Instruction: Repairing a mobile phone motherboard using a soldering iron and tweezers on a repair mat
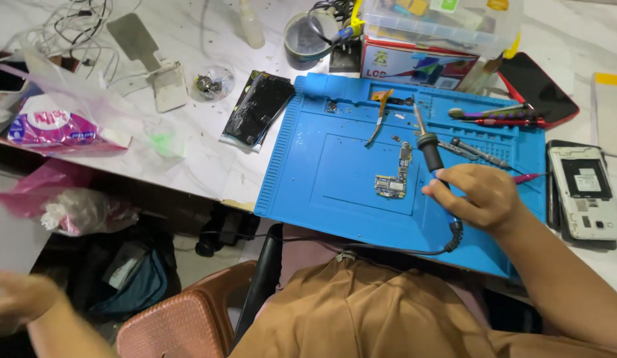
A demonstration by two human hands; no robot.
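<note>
Right hand (479,195), fingers wrapped round black soldering iron (429,147), tip up off small green circuit board (393,178) on blue rubber mat (322,159). Left hand (16,297) blurred, cannot tell. Best held steady, tip down slowly.

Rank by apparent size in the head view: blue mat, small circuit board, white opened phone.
1. blue mat, by far the largest.
2. white opened phone.
3. small circuit board, smallest.
</note>
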